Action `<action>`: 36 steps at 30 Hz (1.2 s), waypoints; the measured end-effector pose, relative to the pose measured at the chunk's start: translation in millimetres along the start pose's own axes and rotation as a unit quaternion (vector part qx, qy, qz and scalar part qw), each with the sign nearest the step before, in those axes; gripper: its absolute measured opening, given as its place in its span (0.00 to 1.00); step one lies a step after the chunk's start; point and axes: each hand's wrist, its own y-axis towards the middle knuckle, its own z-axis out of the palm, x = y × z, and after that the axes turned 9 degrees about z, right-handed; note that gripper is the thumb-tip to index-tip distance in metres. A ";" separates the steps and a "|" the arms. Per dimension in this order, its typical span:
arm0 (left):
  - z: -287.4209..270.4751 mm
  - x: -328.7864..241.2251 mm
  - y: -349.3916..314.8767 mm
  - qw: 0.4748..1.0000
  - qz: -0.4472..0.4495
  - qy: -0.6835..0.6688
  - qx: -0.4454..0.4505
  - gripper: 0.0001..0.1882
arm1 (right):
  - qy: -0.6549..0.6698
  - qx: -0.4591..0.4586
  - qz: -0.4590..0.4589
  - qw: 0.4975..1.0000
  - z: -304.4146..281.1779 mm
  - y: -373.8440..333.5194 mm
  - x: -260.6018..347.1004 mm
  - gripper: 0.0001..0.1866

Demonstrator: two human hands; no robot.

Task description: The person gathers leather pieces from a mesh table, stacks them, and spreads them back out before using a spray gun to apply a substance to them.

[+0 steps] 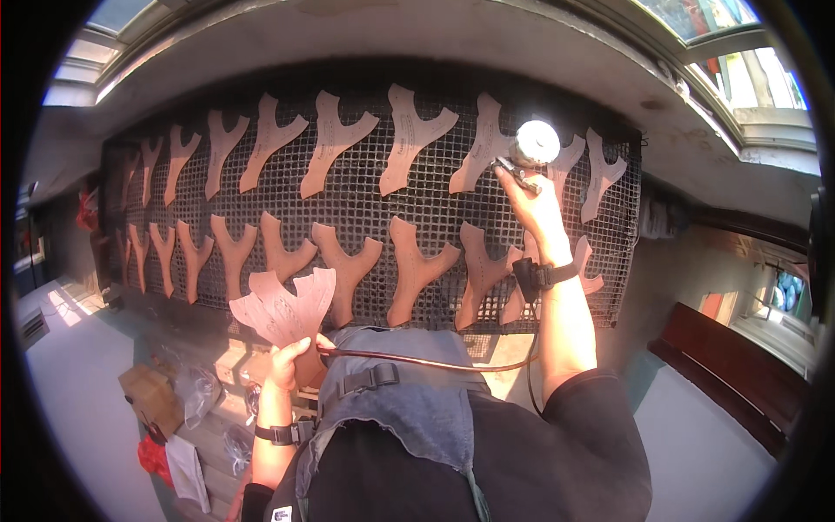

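Observation:
A fan of several tan, Y-shaped flat pieces, apparently leather (283,306), is pinched at its narrow end in my left hand (285,365), near my lap. My right hand (537,209) reaches over the right part of the mesh rack (391,207), closed round a spray gun (519,177) with a round white cup (536,143). Right beside the gun lies one Y-shaped piece (484,143) in the far row. A brown hose (417,357) crosses my lap from beside my left hand to under my right forearm; whether the left fingers touch it, I cannot tell.
More Y-shaped pieces lie flat in two rows, such as one in the near row (416,271). A wall ledge (365,39) borders the rack's far side. A cardboard box (150,398) and plastic bags (198,393) sit at lower left; a dark red bench (731,370) is at right.

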 end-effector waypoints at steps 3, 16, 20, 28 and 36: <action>-0.3 -4.5 3.3 1.000 0.000 0.003 -0.001 0.21 | -0.004 0.033 0.010 0.999 12.1 -31.4 -2.9 0.17; -9.7 -9.2 5.5 1.000 -0.015 0.018 0.019 0.21 | -0.020 -0.029 0.007 0.999 22.1 -88.8 -39.5 0.18; -2.7 -10.5 7.3 1.000 -0.015 0.019 0.013 0.21 | -0.048 -0.028 0.012 0.998 13.5 -56.3 -37.0 0.21; 6.0 -10.7 3.8 0.999 -0.005 0.039 0.011 0.22 | -0.050 -0.149 -0.017 0.987 -19.6 23.5 -52.4 0.23; 4.2 -10.9 -0.8 0.999 -0.033 0.027 -0.008 0.20 | 0.029 -0.213 -0.077 0.973 -73.5 42.4 -56.9 0.21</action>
